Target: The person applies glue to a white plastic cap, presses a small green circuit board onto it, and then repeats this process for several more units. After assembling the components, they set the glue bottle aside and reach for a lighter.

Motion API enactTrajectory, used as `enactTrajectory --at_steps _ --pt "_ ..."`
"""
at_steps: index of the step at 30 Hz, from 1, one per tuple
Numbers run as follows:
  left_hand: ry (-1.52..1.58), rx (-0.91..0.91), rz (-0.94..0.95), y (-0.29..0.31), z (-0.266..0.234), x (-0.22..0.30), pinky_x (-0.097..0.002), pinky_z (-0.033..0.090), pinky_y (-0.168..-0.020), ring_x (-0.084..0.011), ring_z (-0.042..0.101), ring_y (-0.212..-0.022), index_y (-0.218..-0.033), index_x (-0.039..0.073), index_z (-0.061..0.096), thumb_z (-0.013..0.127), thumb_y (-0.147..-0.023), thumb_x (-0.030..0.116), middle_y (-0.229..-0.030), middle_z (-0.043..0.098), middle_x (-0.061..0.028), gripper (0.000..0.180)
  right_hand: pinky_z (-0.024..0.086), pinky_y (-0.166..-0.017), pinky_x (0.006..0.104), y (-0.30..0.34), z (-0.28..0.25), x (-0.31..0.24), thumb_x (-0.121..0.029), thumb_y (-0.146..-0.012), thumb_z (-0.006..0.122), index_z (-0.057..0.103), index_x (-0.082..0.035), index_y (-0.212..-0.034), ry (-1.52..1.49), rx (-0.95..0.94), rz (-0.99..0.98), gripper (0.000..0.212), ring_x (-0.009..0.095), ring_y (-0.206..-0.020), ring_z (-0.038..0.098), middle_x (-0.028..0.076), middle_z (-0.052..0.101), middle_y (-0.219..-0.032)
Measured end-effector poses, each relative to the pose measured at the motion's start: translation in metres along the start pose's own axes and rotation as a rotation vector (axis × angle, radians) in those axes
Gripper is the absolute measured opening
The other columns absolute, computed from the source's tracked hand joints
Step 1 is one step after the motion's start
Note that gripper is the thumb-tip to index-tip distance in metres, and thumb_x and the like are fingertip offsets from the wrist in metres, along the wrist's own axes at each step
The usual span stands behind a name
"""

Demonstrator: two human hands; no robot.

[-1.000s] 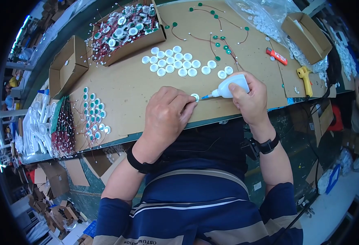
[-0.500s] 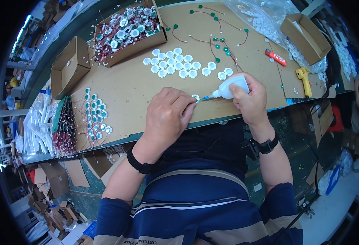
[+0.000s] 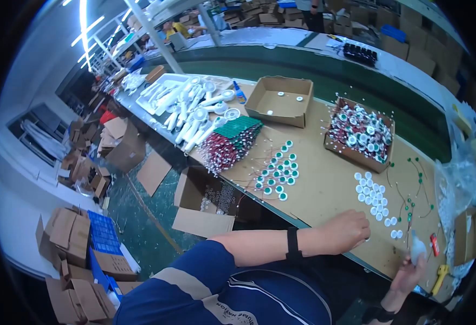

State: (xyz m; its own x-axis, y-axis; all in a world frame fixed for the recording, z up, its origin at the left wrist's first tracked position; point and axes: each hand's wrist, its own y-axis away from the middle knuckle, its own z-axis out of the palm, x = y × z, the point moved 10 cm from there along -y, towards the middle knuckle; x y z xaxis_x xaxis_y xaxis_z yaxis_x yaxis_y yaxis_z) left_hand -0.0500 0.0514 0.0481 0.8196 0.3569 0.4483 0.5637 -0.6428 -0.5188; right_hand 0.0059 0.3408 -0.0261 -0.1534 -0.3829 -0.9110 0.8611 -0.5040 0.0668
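My left hand (image 3: 343, 233) is closed above the near edge of the cardboard-covered bench, its fingers pinching a small white disc, of which only a sliver shows. My right hand (image 3: 407, 275) is wrapped round a white squeeze glue bottle (image 3: 418, 250), its nozzle pointing up and apart from the disc. Beyond the hands lie several loose white discs (image 3: 371, 196) in a cluster. Green round pieces with thin wires (image 3: 410, 206) are spread to their right. Further left sit rows of white discs with green centres and red wires (image 3: 278, 170).
An open carton (image 3: 387, 157) is heaped with wired discs; another carton (image 3: 281, 103) holds a few. Bundled wires (image 3: 230, 143) and white plastic handles (image 3: 194, 108) lie at the left. A red lighter (image 3: 434, 245), a yellow glue gun (image 3: 440, 279) and a small box (image 3: 468, 235) are at the right.
The view has swung left, showing more of the bench and floor. My right hand has drawn the bottle away from the disc and tipped its nozzle upward. My left hand stays closed.
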Motion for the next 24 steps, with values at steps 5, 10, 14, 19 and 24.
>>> enactTrajectory --at_steps 5,10,14,19,24 --pt "0.016 -0.038 0.020 -0.013 0.000 0.001 -0.0454 0.053 -0.088 -0.0335 0.065 -0.099 -0.084 0.005 0.069 0.076 -0.086 0.012 -0.091 0.068 -0.0114 0.010 0.052 -0.077 0.0237 -0.031 -0.062 -0.016 -0.023 -0.113 0.063 0.058 0.003 -0.138 -0.169 -0.034 -0.028 0.036 0.012 -0.092 0.063 0.008 0.067 -0.110" --pt "-0.011 -0.049 -0.008 -0.005 -0.003 -0.004 -0.0459 0.053 -0.088 -0.0342 0.066 -0.098 -0.082 0.004 0.069 0.074 -0.085 0.009 -0.090 0.069 -0.0129 0.008 0.059 -0.087 0.0276 -0.037 -0.061 -0.014 -0.022 -0.115 0.062 0.055 0.006 -0.142 -0.144 -0.010 0.030 0.040 0.017 -0.102 0.065 0.011 0.067 -0.120" --pt "-0.007 -0.038 0.008 -0.006 0.002 -0.001 -0.0461 0.054 -0.088 -0.0347 0.066 -0.097 -0.081 0.004 0.069 0.073 -0.086 0.008 -0.089 0.069 -0.0138 0.007 0.060 -0.089 0.0282 -0.034 -0.077 -0.018 -0.018 -0.114 0.062 0.053 0.007 -0.147 -0.191 -0.016 0.065 0.042 0.018 -0.106 0.065 0.013 0.066 -0.123" --pt "-0.050 -0.093 -0.013 0.000 0.007 -0.004 -0.0444 0.052 -0.089 -0.0326 0.064 -0.100 -0.089 0.006 0.067 0.074 -0.090 0.012 -0.093 0.067 -0.0114 0.009 0.060 -0.092 0.0284 -0.030 -0.059 -0.020 -0.013 -0.115 0.060 0.049 0.008 -0.154 -0.307 -0.039 0.075 0.046 0.020 -0.109 0.065 0.014 0.065 -0.128" --pt "-0.060 -0.090 -0.016 0.005 0.000 -0.005 -0.0447 0.052 -0.089 -0.0334 0.064 -0.099 -0.087 0.005 0.067 0.072 -0.090 0.010 -0.092 0.067 -0.0125 0.007 0.059 -0.098 0.0329 -0.035 -0.068 -0.026 -0.014 -0.115 0.060 0.051 0.006 -0.149 -0.390 -0.391 0.023 0.040 0.023 -0.117 0.066 0.016 0.064 -0.134"
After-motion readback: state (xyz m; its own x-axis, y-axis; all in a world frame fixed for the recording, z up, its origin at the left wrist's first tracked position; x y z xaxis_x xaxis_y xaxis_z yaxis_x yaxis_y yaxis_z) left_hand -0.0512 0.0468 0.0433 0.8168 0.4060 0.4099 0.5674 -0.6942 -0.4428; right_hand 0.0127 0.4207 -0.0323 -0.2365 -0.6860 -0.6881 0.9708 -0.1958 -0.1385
